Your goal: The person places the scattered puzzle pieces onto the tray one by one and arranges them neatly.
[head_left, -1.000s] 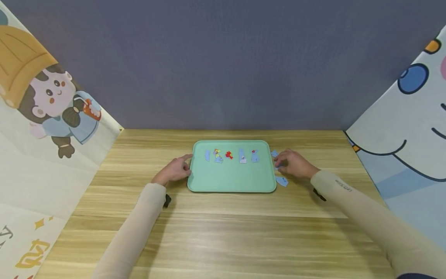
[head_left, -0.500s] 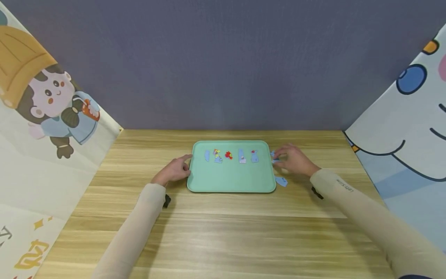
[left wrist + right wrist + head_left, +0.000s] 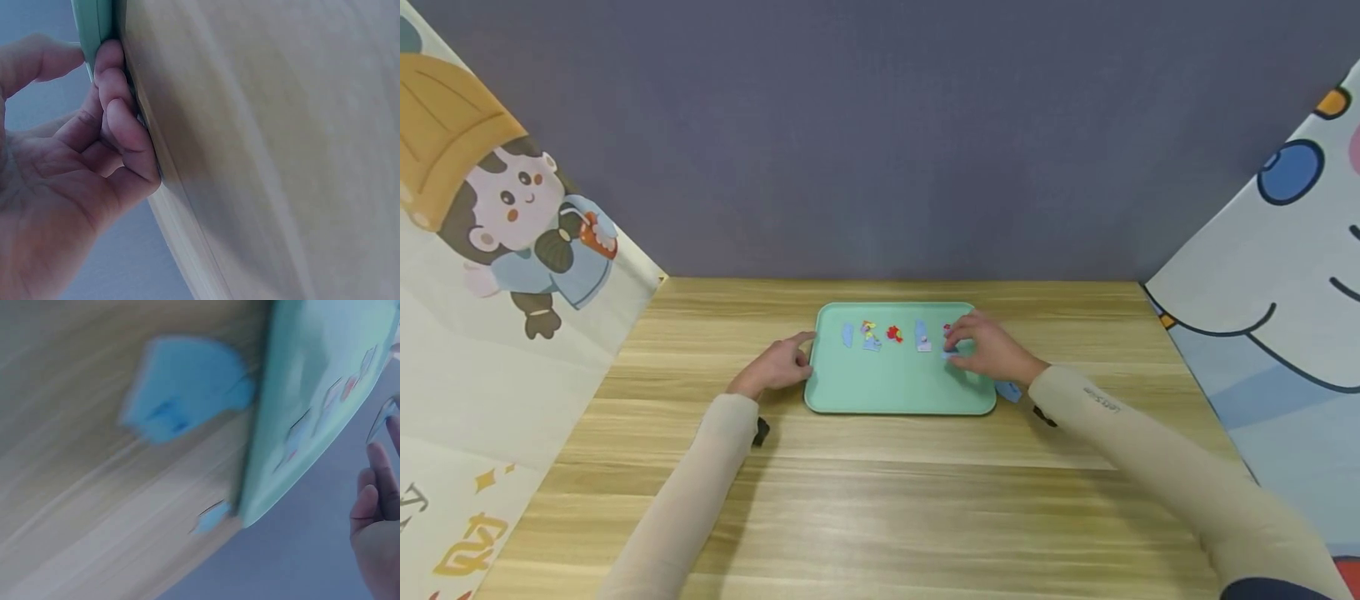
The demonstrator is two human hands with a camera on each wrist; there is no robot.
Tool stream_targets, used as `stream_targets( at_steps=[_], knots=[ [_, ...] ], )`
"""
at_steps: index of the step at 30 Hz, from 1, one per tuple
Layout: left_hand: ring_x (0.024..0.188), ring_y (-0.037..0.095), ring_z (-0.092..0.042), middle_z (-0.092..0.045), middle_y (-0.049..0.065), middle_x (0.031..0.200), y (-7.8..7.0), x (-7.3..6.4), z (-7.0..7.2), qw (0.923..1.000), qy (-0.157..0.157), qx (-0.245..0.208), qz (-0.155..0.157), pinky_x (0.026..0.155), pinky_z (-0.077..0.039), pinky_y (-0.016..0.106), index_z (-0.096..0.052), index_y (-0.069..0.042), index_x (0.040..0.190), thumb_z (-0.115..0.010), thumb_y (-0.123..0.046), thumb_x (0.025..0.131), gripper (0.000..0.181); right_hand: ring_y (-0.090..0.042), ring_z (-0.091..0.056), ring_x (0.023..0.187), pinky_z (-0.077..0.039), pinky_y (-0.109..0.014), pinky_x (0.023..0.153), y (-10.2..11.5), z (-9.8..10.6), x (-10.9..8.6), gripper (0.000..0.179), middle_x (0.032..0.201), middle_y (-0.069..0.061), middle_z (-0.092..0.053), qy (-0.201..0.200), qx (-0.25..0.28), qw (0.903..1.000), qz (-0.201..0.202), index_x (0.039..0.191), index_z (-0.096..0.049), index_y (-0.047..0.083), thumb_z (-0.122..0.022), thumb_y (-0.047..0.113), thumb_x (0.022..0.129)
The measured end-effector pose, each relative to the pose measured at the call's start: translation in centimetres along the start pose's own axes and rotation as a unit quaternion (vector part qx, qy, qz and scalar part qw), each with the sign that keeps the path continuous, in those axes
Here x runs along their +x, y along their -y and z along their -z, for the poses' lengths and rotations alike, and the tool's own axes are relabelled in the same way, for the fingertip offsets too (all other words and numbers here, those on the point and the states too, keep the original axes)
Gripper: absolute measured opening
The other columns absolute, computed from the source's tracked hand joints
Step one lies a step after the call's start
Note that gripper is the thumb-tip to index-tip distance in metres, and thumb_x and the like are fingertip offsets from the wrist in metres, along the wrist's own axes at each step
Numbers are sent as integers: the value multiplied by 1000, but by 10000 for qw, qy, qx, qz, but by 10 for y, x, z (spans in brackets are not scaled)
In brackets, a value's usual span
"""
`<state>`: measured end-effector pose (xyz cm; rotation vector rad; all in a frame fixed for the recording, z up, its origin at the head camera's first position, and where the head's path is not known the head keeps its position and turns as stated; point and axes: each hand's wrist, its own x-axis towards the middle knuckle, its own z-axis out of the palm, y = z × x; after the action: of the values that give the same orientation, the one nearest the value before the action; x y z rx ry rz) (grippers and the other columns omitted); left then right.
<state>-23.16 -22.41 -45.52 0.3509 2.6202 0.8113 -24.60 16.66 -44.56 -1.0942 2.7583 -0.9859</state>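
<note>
My right hand [image 3: 992, 348] is over the right part of the green tray [image 3: 895, 387], pinching a thin light-blue puzzle piece [image 3: 380, 420] by its edge. The hand partly covers the rightmost laid piece [image 3: 947, 327]. My left hand [image 3: 775, 367] holds the tray's left edge; in the left wrist view the thumb [image 3: 59, 59] touches the rim and the other fingers curl beside it. Along the tray's upper half lie several pieces in a row, among them a narrow blue one [image 3: 847, 335], a yellow-and-blue one [image 3: 871, 337], a red one [image 3: 894, 333] and a tall blue one [image 3: 922, 336].
A loose blue piece [image 3: 1009, 392] lies on the wooden table [image 3: 880, 492] beside the tray's right edge. Another small blue piece [image 3: 214, 517] shows by the tray in the right wrist view. A dark panel [image 3: 880, 150] stands behind, with printed panels at both sides.
My right hand has picked up a piece from the table right of the tray and moved left over the tray with it. The left hand stays at the tray's edge.
</note>
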Motion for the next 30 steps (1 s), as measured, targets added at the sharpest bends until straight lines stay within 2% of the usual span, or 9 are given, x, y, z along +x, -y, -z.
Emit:
stream_targets(
  at_steps=[5,9,16,19,23,30],
  knots=[
    [55,15,-46,-61,3,70,2,0,0,10000,17,-41,-47,58,-40,31,-24,-5,149,-58,-10,86,72,-20,-46,101,-39,-43,87,15,-14,13,9,107,-9,-63,21,42,9996,284,86,-74,12,-77,12,77],
    [53,14,-45,-60,3,67,4,0,1,9999,46,-85,-95,57,-40,31,-24,-4,148,-58,-9,85,72,-19,-46,101,-39,-38,88,26,-25,23,8,107,-9,-64,158,16,9994,322,85,-74,12,-77,13,77],
    [57,16,-49,-61,3,72,4,1,1,10000,48,-54,-2,59,-41,32,-23,-5,149,-58,-10,86,72,-20,-46,100,-40,-37,88,48,-52,41,9,106,-8,-64,599,9,9972,447,85,-74,12,-77,14,77],
    [59,16,-50,-62,3,74,2,1,1,9999,77,-65,44,61,-42,32,-23,-6,149,-58,-10,86,72,-20,-48,103,-36,-38,97,56,-66,48,9,105,-4,-65,795,-190,9948,612,85,-74,13,-77,16,78],
    [61,17,-50,-62,4,76,-1,1,1,9999,81,-91,110,63,-42,32,-23,-6,149,-59,-9,87,72,-21,-50,105,-32,-39,100,70,-80,60,9,102,-2,-65,966,-340,9914,818,85,-74,12,-77,17,78],
    [62,16,-50,-61,4,77,-1,0,2,9999,41,-107,129,62,-42,32,-24,-6,149,-60,-10,87,72,-16,-49,97,-37,-32,90,87,-94,78,9,97,3,-65,1109,-602,9887,813,85,-75,14,-78,18,77]
  ],
)
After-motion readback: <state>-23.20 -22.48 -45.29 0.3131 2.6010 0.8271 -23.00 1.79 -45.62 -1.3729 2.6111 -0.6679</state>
